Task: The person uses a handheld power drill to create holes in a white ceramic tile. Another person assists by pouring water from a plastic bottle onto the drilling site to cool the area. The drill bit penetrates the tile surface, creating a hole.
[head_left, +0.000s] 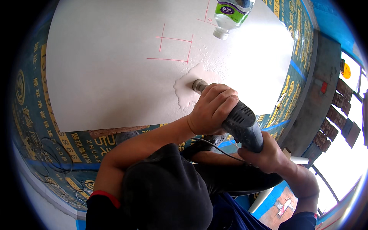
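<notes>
My left hand (pixel 214 105) wraps around the front of a dark corded power drill (pixel 243 124). My right hand (pixel 266 153) grips its rear end, close to the black cord (pixel 218 148). From the front sticks a metal cylindrical hole-saw bit (pixel 198 86), its end down at a large white slab (pixel 103 65); whether it has cut in cannot be made out. A milky puddle (pixel 186 92) surrounds the bit, with droplets beyond it. Above, a clear plastic bottle (pixel 230 19) with a green and purple label points its white cap toward me; the frame's top edge cuts it off.
Red lines (pixel 174 39) are drawn on the slab. Its near edge lies by a reddish-brown wooden piece (pixel 117 131). Printed green protective sheeting (pixel 28 111) covers the floor. A loose cable (pixel 57 157) lies at left; stacked bricks (pixel 337 103) stand at right. Black cloth (pixel 165 188) blocks the lower middle.
</notes>
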`<state>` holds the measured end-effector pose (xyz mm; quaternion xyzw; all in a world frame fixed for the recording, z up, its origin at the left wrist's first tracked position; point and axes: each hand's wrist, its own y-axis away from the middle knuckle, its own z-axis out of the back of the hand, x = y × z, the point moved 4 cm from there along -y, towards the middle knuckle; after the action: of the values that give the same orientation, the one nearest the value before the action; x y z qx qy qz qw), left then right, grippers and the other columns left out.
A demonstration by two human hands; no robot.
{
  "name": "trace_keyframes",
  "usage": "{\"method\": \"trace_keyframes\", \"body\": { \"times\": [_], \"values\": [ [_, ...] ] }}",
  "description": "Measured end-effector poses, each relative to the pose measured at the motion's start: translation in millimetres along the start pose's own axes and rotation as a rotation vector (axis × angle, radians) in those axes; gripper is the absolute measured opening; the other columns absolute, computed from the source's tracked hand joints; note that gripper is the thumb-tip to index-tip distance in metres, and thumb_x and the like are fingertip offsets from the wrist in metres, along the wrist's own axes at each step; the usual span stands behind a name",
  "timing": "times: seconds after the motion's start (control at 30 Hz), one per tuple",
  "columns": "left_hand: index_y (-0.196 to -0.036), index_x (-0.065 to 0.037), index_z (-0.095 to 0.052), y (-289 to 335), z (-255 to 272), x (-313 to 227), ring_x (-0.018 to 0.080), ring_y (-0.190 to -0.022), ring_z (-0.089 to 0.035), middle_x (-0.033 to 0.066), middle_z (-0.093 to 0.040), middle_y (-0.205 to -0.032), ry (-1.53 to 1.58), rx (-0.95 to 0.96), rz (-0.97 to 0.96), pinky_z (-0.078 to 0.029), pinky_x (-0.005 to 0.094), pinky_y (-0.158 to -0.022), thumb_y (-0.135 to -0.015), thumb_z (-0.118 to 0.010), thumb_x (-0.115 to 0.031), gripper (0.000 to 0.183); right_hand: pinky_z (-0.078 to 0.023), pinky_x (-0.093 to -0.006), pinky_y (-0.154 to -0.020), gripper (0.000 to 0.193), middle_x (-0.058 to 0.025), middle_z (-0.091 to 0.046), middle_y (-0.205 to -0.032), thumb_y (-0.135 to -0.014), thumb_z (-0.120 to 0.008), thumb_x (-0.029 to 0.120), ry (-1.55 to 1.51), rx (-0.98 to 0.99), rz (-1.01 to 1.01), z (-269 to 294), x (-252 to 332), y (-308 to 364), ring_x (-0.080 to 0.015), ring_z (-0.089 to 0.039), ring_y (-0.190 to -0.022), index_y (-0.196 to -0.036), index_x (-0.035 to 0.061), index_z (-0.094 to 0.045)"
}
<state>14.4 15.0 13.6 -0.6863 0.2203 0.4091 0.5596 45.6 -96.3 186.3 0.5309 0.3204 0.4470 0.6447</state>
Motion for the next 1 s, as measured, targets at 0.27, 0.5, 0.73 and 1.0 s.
{"method": "trace_keyframes", "body": {
  "times": [0.27,0.5,0.73,1.0],
  "values": [
    [-0.137,-0.006,-0.043,-3.3,-1.4,2.2,0.0381,-0.111,-0.065,0.0198,-0.064,-0.12,0.007,0.007,0.018,-0.051,0.0551,-0.097,-0.081,-0.08,-0.031,0.072,-0.055,-0.0364,-0.074,0.031,-0.0099,-0.071,-0.083,-0.089,-0.077,0.023,-0.033,0.027,-0.032,6.0,0.4,-1.1,-0.0182,-0.068,-0.076,-0.105,-0.0014,-0.066],
    [-0.137,-0.006,-0.044,-7.3,-3.0,3.1,0.0384,-0.113,-0.064,0.0196,-0.063,-0.121,0.021,0.036,0.053,-0.05,0.0551,-0.099,-0.073,-0.089,-0.032,0.082,-0.055,-0.0337,-0.07,0.027,-0.0078,-0.07,-0.08,-0.089,-0.078,0.023,-0.081,0.023,-0.029,13.6,-1.5,-3.3,-0.0164,-0.068,-0.072,-0.099,0.0,-0.067],
    [-0.138,-0.007,-0.044,-10.7,-6.9,3.7,0.0382,-0.114,-0.064,0.0191,-0.063,-0.121,0.003,0.083,0.07,-0.049,0.055,-0.099,-0.07,-0.092,-0.037,0.088,-0.056,-0.0318,-0.065,0.029,-0.0077,-0.07,-0.078,-0.087,-0.078,0.022,-0.161,0.055,-0.001,18.8,-5.7,-6.6,-0.0168,-0.069,-0.067,-0.101,-0.0009,-0.067],
    [-0.136,-0.005,-0.045,-10.6,-10.7,-0.9,0.0385,-0.11,-0.066,0.0196,-0.064,-0.119,-0.027,0.104,0.042,-0.052,0.0529,-0.096,-0.074,-0.091,-0.038,0.084,-0.055,-0.0306,-0.063,0.034,-0.008,-0.068,-0.081,-0.085,-0.08,0.014,-0.251,0.076,0.026,17.1,-30.5,-13.2,-0.0167,-0.068,-0.068,-0.111,-0.0017,-0.064]
  ]
}}
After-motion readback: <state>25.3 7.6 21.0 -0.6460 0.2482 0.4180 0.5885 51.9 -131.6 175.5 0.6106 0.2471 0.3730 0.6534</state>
